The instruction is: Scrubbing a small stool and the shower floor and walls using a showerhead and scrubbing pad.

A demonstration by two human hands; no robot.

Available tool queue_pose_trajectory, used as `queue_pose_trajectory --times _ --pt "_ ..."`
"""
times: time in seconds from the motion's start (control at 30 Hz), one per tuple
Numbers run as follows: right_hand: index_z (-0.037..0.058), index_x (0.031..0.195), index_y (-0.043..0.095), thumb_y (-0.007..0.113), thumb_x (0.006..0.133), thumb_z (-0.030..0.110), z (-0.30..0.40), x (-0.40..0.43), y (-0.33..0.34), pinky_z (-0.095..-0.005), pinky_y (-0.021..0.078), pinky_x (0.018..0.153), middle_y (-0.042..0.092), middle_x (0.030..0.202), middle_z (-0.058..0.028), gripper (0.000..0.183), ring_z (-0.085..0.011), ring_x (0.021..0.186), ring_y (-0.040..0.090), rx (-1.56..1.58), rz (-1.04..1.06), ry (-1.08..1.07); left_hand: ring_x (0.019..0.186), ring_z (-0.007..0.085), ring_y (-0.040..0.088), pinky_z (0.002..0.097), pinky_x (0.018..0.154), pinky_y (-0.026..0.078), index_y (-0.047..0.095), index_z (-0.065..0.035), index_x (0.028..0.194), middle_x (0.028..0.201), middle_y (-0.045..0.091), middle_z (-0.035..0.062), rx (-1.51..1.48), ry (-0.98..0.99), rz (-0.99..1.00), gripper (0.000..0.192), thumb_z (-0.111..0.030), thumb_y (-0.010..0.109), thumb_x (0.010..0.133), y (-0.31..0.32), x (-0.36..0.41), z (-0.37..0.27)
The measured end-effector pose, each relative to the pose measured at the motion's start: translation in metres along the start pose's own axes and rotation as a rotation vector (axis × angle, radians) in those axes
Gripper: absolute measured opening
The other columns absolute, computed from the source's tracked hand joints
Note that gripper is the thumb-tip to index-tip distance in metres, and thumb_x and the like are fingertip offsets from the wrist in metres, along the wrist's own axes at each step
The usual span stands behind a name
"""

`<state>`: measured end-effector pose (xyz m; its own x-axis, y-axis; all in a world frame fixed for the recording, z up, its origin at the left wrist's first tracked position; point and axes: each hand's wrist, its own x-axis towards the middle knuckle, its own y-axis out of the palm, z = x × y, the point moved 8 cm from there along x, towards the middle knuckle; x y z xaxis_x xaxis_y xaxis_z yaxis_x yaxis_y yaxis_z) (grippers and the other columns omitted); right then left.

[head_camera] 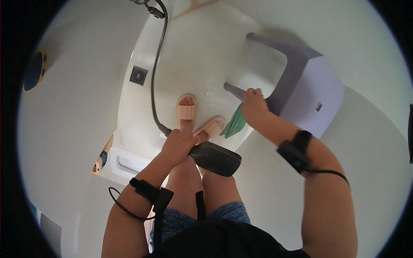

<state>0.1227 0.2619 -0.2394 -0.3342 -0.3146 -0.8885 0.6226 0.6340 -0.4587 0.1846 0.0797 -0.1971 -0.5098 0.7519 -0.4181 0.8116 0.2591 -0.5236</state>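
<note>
My left hand (179,146) is wrapped around the handle of a black handheld shower head (216,158). Its broad head points right, above my knees, and I cannot see any water coming out. A dark hose (155,74) runs from the handle up past the top of the view. In my right hand (257,108) is a green cloth (236,122), which hangs down from under the palm. The fingers lie at a leg of a light purple plastic stool (314,93), and part of that leg is hidden behind them. Whether the stool stands level or tilted, I cannot tell.
A square floor drain (139,75) lies left of the hose on the pale, wet-looking floor (200,48). My feet, in pink slippers (186,108), are close to the cloth. Pale walls curve around both sides. An orange-rimmed dark object (35,71) is at the left wall.
</note>
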Motion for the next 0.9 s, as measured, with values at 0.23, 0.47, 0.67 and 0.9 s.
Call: queue_pose_trajectory --times 0.23,0.47,0.67,0.9 --pt "0.0096 0.090 0.070 0.055 0.075 0.020 0.021 -0.018 0.030 -0.0430 0.0296 0.089 0.052 0.112 -0.0107 0.023 -0.0275 0.108 0.041 0.012 -0.179 -0.041 0.076 0.0259 0.055 0.0378 0.069 0.040 0.053 -0.0103 0.090 0.078 0.053 0.0062 0.045 -0.186 -0.010 0.034 -0.004 0.066 0.059 0.003 -0.017 0.013" --pt "0.0134 0.095 0.068 0.057 0.075 0.017 0.008 -0.080 -0.031 -0.0439 0.0315 0.089 0.048 0.116 -0.0137 0.024 -0.0285 0.108 0.042 0.220 -0.410 0.072 0.090 0.0270 0.054 0.0452 0.085 0.036 0.052 -0.0108 0.092 0.086 0.055 0.0080 0.031 -0.442 -0.128 0.030 -0.005 0.062 0.065 0.025 -0.037 0.040" --pt "0.0148 0.113 0.058 0.064 0.074 0.022 0.064 -0.041 0.016 -0.0457 0.0355 0.088 0.047 0.117 -0.0161 0.041 -0.0323 0.110 0.041 0.524 -0.363 0.182 0.098 0.0254 0.052 0.0535 0.095 0.030 0.053 -0.0126 0.095 0.092 0.054 0.0054 0.028 -0.575 -0.234 0.029 -0.008 0.062 0.068 0.069 -0.019 0.095" --pt "0.0073 0.124 0.046 0.056 0.085 0.026 0.102 0.065 0.199 -0.0324 0.0459 0.077 0.056 0.099 -0.0073 0.044 -0.0172 0.088 0.056 2.079 -0.133 0.651 0.099 0.0239 0.051 0.0512 0.094 0.032 0.057 -0.0152 0.092 0.088 0.052 0.0037 0.067 -0.275 -0.150 0.028 -0.016 0.067 0.066 0.156 0.029 0.147"
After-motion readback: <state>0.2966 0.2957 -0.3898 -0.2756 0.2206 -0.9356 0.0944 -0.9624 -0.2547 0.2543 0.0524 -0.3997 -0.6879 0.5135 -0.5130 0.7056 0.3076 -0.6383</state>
